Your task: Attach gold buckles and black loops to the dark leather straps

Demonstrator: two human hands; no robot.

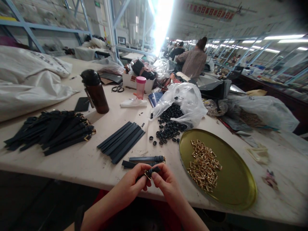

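Between my two hands, over the table's front edge, is a dark strap [156,169] with a gold buckle [147,175]. My left hand [134,179] pinches it at the buckle end. The fingers of my right hand [165,181] close on the strap, thumb on top. Just beyond my hands lies a strap with a buckle fitted [146,158], with another strap [128,164] beside it. Flat plain straps [120,139] are stacked further off to the left. Small black loops [168,130] spill from a clear plastic bag [190,96]. Gold buckles [204,165] are heaped on a round gold tray [231,166].
A pile of buckled straps [55,128] lies at left, near a dark bottle [95,91] and a phone [82,104]. Scissors [117,89], a pink-lidded cup [141,86] and a filled box [127,81] stand behind. Plastic bags [267,110] crowd the right. A person [193,61] sits further back.
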